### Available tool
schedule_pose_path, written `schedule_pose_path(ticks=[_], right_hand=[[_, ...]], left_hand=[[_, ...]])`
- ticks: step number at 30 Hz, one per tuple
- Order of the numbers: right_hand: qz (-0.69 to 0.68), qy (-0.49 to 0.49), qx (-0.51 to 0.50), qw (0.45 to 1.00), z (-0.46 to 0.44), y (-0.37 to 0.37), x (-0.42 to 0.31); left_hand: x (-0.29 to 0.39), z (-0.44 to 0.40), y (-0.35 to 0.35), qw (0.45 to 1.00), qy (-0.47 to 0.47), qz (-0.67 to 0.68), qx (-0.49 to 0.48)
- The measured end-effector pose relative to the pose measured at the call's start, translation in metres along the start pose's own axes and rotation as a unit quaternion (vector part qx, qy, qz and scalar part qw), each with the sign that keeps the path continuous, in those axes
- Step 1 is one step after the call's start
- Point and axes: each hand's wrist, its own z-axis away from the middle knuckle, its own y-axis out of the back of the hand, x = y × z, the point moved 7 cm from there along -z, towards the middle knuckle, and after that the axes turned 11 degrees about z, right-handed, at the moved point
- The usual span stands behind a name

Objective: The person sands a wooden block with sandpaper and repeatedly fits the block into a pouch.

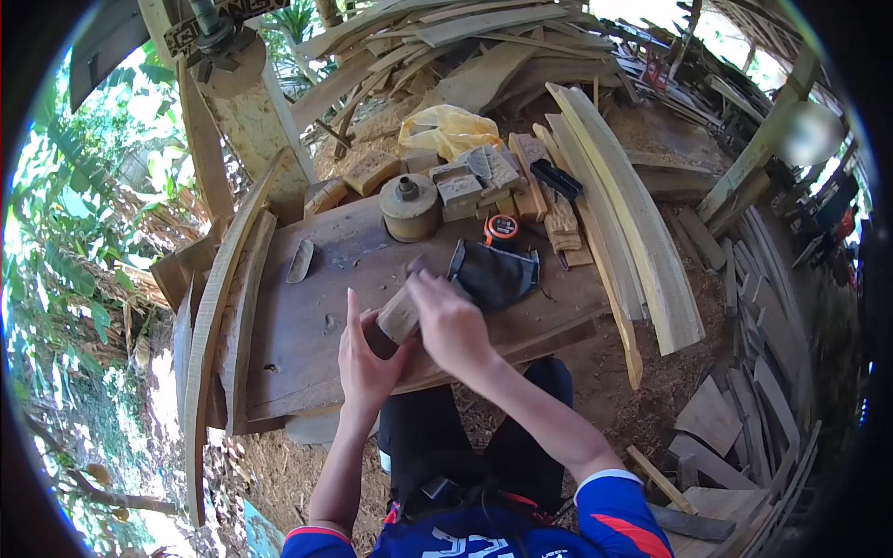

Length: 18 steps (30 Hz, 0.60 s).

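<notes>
A small wooden block (pixel 398 316) is between my hands, over the near part of the workbench (pixel 307 325). My left hand (pixel 365 365) cups its near end, thumb on one side and index finger stretched upward. Over its far right side my right hand (pixel 450 324) is closed, fingers curled down. Something dark shows at those fingertips, too unclear to name. Just right of my right hand lies a black cloth pouch (pixel 495 275). An orange and black tape measure (pixel 500 229) sits behind the pouch.
A round heavy piece with a central bolt (pixel 409 209) stands at the back, near wood blocks (pixel 479 177) and a yellow plastic bag (pixel 448 130). A curved wood sliver (pixel 299 260) lies left. Long boards (pixel 633 214) flank the right side, curved planks (pixel 228 307) the left.
</notes>
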Motion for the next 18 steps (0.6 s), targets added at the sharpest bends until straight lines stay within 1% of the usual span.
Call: schedule_pose_path(ticks=[1,4,5,8,9,12,13,16,17,18], right_hand=[[0.013,-0.001,0.035,0.999,-0.004,0.0,0.003],[0.082,0.115,0.045,0.989,0.026,-0.005,-0.048],[0.044,0.135,0.053,0.988,0.03,-0.008,-0.052],[-0.009,0.005,0.027,1.0,-0.005,-0.006,-0.005],[0.011,0.009,0.074,0.997,-0.012,-0.001,-0.003],[0.036,0.085,0.059,0.994,0.012,-0.009,-0.049],[0.043,0.138,0.087,0.986,0.018,-0.006,-0.059],[-0.014,-0.013,-0.036,0.999,-0.012,-0.002,-0.009],[0.015,0.0,0.082,0.997,-0.015,0.001,0.003],[0.023,0.029,0.084,0.996,-0.008,0.0,-0.01]], left_hand=[[0.001,-0.001,0.0,1.0,0.001,-0.003,0.001],[-0.002,-0.001,-0.001,1.0,-0.001,-0.008,0.002],[-0.003,-0.001,-0.002,1.0,0.0,0.005,0.002],[0.006,-0.003,-0.001,1.0,-0.014,-0.022,-0.004],[0.005,-0.004,-0.002,1.0,-0.016,-0.022,-0.008],[-0.002,-0.005,-0.003,1.0,-0.018,0.014,0.001],[-0.003,-0.003,-0.002,1.0,-0.002,0.021,0.003],[0.008,-0.001,0.0,0.999,-0.019,-0.042,0.008],[0.009,-0.002,0.0,0.999,-0.021,-0.029,0.007],[0.006,0.0,0.0,1.0,-0.005,-0.014,0.008]])
